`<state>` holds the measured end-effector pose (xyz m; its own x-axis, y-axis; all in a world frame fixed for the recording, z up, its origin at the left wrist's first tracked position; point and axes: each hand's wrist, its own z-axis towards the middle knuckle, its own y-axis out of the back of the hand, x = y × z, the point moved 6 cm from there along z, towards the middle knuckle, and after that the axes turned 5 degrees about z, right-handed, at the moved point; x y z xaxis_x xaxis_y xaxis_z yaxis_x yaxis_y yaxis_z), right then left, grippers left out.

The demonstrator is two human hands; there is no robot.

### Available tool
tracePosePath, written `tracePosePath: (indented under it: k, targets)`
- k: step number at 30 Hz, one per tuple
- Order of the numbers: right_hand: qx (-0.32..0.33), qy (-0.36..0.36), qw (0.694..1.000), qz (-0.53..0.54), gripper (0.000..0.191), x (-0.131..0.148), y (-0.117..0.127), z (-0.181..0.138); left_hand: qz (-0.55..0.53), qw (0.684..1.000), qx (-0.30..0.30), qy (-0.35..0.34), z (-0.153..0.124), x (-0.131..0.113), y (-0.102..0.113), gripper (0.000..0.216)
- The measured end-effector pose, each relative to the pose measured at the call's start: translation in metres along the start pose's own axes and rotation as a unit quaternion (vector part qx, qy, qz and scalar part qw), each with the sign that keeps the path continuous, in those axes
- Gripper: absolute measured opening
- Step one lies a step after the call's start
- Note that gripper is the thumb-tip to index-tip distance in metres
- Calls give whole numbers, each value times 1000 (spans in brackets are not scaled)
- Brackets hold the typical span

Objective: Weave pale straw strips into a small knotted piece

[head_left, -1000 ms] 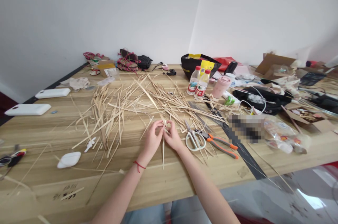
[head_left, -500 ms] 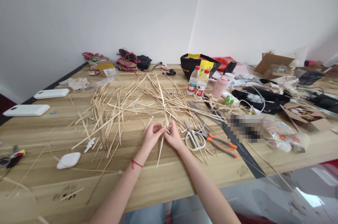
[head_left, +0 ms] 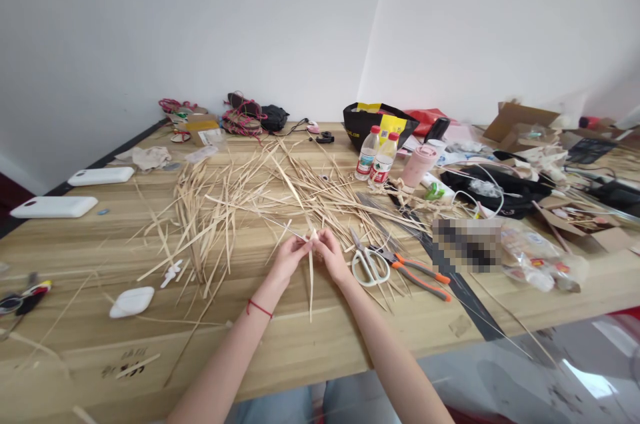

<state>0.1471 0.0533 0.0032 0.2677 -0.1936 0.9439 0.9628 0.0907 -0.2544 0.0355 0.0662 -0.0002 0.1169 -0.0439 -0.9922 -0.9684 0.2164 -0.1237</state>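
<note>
My left hand [head_left: 291, 256] and my right hand [head_left: 331, 255] meet over the table, fingertips pinched together on pale plant-fibre strips [head_left: 311, 284]. One strip hangs down between my wrists, and a long one slants away up and to the left from my fingers. Where the strips cross, a small folded or knotted part shows, partly hidden by my fingertips. Beyond my hands lies a loose heap of dry strips [head_left: 227, 207]. White-handled scissors [head_left: 371, 267] rest just right of my right hand, beside orange-and-grey pliers [head_left: 423, 274].
Two red-capped bottles [head_left: 383, 161], a pink cup [head_left: 419, 167] and a black-and-yellow bag [head_left: 363, 127] stand at the back. A white case [head_left: 131, 302] lies on the left. Cardboard boxes [head_left: 583, 224] and plastic packets [head_left: 540, 254] crowd the right. The table's front edge is close to my forearms.
The long strip's far part has swung to the left, and the hanging end has shifted slightly right. Both hands stay pinched together in nearly the same place.
</note>
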Motion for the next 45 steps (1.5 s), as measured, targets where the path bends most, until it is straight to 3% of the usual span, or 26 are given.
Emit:
tracePosePath:
  k: [5, 12, 18, 24, 27, 29, 32, 36, 45]
  targets:
    - [-34, 75, 995, -52, 18, 11, 6, 4, -28, 999, -15, 9, 2, 5, 0, 37]
    - [-59, -16, 993, 102, 28, -3, 11, 7, -14, 1000, 4, -4, 2, 9, -5, 33]
    - [-188, 12, 962, 198, 28, 4, 46, 13, 10, 1000, -12, -16, 7, 7, 6, 32]
    - [-236, 37, 936, 260, 27, 12, 83, 15, 45, 996, -45, -62, 11, -1, 17, 32]
    - [-256, 40, 933, 248, 22, 10, 87, 15, 62, 994, -34, -79, 10, -3, 17, 29]
    - [-244, 32, 944, 218, 25, 8, 80, 15, 67, 994, -22, -85, 8, -4, 15, 27]
    - [-173, 24, 976, 130, 39, 10, 57, 14, 87, 991, -14, -101, 5, -7, 12, 24]
    - [-49, -10, 998, 46, 29, 7, 23, 10, 154, 980, -32, -123, 0, -14, 11, 22]
    - [24, -89, 986, 139, 25, -5, 4, 4, 288, 942, -8, -171, -8, -22, 5, 15]
